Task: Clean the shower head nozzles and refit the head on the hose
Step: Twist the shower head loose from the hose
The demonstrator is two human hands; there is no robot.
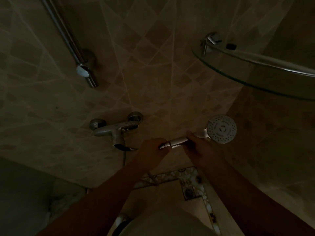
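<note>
Nearest the camera, both forearms reach up into a pretty dim shower corner. The left hand [152, 148] is closed around the hose nut [162, 146] at the base of the handle, fingers pinched tight on it. The right hand [197, 147] is wrapped round the chrome handle [178, 141] of the shower head [221, 129], so that grip is clamped too.

What could go wrong, probably: if the nut gets started crooked, the thread could be crossed and a leak would follow. The chrome looks slick, so a slip is possible, and the head could be dropped onto the tiled floor below. The light is poor, so the washer can't be checked from here; whether it's seated can't be told.

The head itself is held roughly level at mixer height, face turned toward the camera. A pale round disc is shown, with rings of small dark nozzle dots around a centre hub.

Further back, the mixer tap [115, 129] is fixed to the tiled wall, with the hose [124, 155] hanging below it.
</note>
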